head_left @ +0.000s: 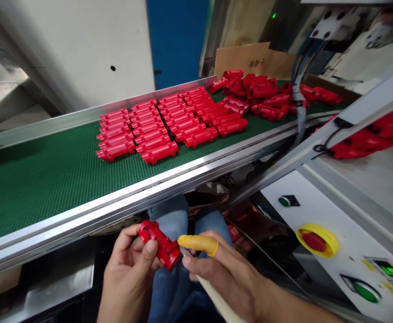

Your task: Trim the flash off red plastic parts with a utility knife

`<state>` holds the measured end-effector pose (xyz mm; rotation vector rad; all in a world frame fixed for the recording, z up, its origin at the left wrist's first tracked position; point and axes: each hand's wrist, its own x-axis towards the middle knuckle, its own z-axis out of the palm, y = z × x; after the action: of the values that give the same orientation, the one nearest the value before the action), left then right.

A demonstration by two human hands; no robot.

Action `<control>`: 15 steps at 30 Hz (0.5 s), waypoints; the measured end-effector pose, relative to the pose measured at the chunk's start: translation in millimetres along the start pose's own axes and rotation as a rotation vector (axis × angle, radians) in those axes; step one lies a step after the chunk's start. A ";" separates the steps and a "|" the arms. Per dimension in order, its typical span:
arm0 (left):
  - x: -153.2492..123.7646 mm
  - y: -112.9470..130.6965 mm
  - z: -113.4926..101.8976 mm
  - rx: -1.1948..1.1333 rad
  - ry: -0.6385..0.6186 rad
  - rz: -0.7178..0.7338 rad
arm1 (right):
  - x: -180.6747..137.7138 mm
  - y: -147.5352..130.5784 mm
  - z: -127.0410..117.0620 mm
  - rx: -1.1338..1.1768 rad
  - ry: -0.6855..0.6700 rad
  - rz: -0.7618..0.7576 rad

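Note:
My left hand (134,264) is closed around a red plastic tubular part (161,244), held tilted above my lap with its lower end toward the right. In my right hand (226,273) is a trimming knife (213,296) with a long pale handle. Its short metal blade meets the near end of the red part, though the fingers partly hide the tip. A yellow finger cot (199,243) covers the right index finger, which lies along the blade close to the part's rim.
Beyond my hands runs a green conveyor belt (58,166) with a metal edge rail (98,204). Red parts (159,151) lie on it in several rows, with a loose heap (260,89) by a cardboard sheet (243,60). At right stands a control panel with a yellow-ringed red button (317,241).

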<state>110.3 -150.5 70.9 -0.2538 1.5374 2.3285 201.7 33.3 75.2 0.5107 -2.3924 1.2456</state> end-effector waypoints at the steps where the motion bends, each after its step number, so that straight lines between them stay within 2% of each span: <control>1: -0.6 0.2 1.2 -0.017 -0.014 -0.030 | -0.7 2.2 0.9 0.026 0.034 -0.019; 3: -1.5 0.3 2.2 -0.026 -0.037 -0.050 | -1.1 6.0 2.6 0.116 0.112 0.013; 5: -1.4 -0.1 1.3 -0.018 -0.045 -0.012 | 0.6 8.2 3.7 0.288 0.170 0.176; 8: -0.5 -1.2 -2.2 0.027 -0.040 0.060 | 6.0 9.4 5.1 0.690 0.216 0.450; 12: -1.5 -2.0 -6.9 0.105 -0.040 0.153 | 13.5 9.7 7.7 1.135 0.248 0.575; 15: -3.2 -2.1 -8.0 0.136 -0.056 0.219 | 17.4 8.5 9.4 1.329 0.263 0.615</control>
<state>113.7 -157.6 67.0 0.0143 1.7644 2.3555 181.0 27.7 73.1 -0.1222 -1.2071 2.8713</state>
